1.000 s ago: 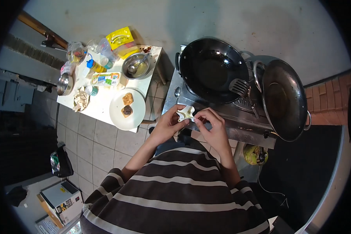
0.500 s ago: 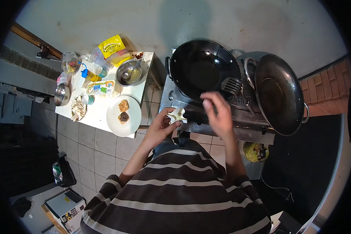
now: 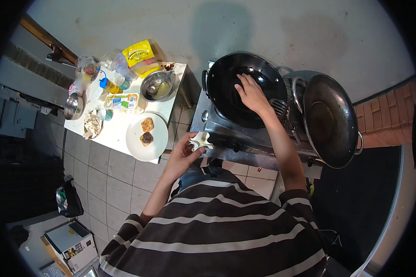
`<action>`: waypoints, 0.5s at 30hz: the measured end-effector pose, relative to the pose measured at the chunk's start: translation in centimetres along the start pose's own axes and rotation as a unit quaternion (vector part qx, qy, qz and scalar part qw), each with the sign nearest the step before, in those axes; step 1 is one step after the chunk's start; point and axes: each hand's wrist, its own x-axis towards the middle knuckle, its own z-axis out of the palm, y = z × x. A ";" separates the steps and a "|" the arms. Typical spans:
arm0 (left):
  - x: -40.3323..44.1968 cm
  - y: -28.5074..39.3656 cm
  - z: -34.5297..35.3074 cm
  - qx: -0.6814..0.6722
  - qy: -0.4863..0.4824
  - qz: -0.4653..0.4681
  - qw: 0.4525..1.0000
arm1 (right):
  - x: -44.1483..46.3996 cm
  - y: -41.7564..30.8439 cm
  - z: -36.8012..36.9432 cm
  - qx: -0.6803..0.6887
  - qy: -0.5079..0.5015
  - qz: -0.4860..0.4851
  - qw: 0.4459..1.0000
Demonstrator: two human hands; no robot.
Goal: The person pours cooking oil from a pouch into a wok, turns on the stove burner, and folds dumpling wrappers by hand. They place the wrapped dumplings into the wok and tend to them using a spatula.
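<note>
While our left hand (image 3: pixel 184 157) pinches a pale, folded piece (image 3: pixel 200 140) between thumb and fingers by the stove's (image 3: pixel 212 122) front edge, our right hand (image 3: pixel 253 96) reaches over the black wok (image 3: pixel 226 99), thumb apart from extended fingers; we cannot tell whether it touches. Two browned pieces (image 3: pixel 147 124) on the plate (image 3: pixel 134 142) look cooked, but the one we hold appears uncooked.
</note>
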 end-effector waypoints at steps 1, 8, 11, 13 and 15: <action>0.0 0.0 -0.1 0.003 0.005 0.002 1.000 | -0.1 -0.2 -0.2 0.002 0.002 -0.004 1.000; 0.5 0.4 0.2 0.007 0.000 0.000 1.000 | -3.3 -4.1 -4.1 0.087 0.052 -0.030 0.994; 1.2 0.4 0.3 0.024 -0.018 -0.006 1.000 | -7.1 -9.1 -6.8 0.218 0.067 -0.068 0.971; 1.5 0.5 0.6 0.023 -0.019 -0.006 1.000 | -9.7 -11.3 -7.4 0.276 0.025 -0.059 0.959; 1.7 0.4 0.7 0.024 -0.023 -0.006 0.999 | -11.5 -12.7 -6.9 0.332 0.004 -0.056 0.942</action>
